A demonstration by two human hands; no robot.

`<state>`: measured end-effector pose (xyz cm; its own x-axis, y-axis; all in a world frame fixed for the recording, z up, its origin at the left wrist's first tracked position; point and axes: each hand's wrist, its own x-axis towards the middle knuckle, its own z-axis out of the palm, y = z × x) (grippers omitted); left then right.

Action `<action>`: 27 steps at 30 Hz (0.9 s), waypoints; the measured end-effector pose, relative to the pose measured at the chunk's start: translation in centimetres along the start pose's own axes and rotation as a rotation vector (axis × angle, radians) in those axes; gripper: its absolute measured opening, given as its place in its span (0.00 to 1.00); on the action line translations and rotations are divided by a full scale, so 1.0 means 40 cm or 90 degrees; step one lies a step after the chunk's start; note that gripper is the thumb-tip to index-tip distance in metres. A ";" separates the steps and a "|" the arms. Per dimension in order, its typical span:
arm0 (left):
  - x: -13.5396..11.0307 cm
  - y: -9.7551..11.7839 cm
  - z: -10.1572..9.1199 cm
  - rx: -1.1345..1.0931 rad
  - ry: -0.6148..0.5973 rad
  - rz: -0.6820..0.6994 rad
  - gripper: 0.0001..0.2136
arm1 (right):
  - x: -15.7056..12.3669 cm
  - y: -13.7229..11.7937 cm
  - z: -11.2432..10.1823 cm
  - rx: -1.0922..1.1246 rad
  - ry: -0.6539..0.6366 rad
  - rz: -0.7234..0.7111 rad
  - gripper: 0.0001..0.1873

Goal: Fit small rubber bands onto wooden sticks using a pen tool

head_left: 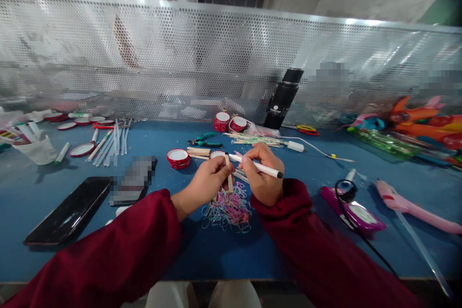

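Between the thumb and fingers of my left hand (pixel 208 178) is a wooden craft stick (pixel 230 184), held roughly upright with a dark mark at its top end. My right hand (pixel 265 173) grips a white marker (pixel 266 169) with a black end, its tip pointing left at the upper part of the stick. Both hands are raised over a loose heap of colourful rubber bands (pixel 229 209). Just behind them lie more craft sticks (pixel 198 152) and a red round tin (pixel 178 158). The marker's very tip is too small to make out.
Two phones (pixel 68 209) lie at left, near a white cup of markers (pixel 38 149) and glue sticks (pixel 108 147). Green-handled pliers (pixel 206 140) and a black bottle (pixel 284 98) stand behind. A pink glue gun (pixel 415 204) and purple device (pixel 355 211) are at right.
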<state>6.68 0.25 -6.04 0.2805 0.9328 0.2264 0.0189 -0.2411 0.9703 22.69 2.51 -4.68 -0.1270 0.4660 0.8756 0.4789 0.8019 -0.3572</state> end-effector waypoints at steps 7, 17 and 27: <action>0.000 -0.001 -0.001 -0.011 -0.002 -0.002 0.13 | 0.000 0.002 -0.001 0.000 0.000 -0.001 0.06; -0.002 -0.002 0.001 0.009 -0.011 -0.008 0.14 | 0.002 -0.004 0.000 -0.001 0.006 0.003 0.07; 0.000 -0.004 0.000 0.012 -0.007 0.001 0.13 | 0.001 0.001 -0.001 0.003 -0.005 -0.013 0.07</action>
<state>6.67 0.27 -6.20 0.2909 0.9294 0.2271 0.0372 -0.2481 0.9680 22.73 2.54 -4.65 -0.1435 0.4527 0.8800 0.4721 0.8128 -0.3412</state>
